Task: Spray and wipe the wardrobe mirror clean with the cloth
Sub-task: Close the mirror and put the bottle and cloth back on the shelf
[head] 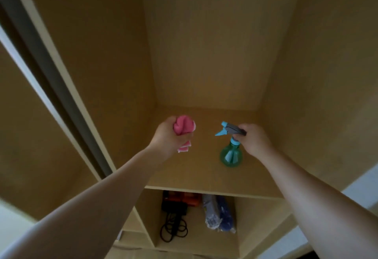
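Note:
My left hand [167, 136] is closed around a bunched pink cloth [184, 126], whose white-edged end hangs below my fist. My right hand [254, 139] grips the neck and grey trigger head of a green spray bottle [231, 155] with a blue nozzle pointing left. The bottle's base sits on or just above the wooden shelf [200, 168] inside the open wardrobe. Both hands are over this shelf, about a hand's width apart. The sliding door's metal frame [67, 103] runs diagonally at the left; no mirror surface shows clearly.
The wardrobe compartment has tan wooden walls at the back, left and right. Below the shelf, a lower compartment holds a black and orange device with coiled black cables [173, 228] and a blue item in a clear plastic bag [219, 213]. Pale floor shows at the right.

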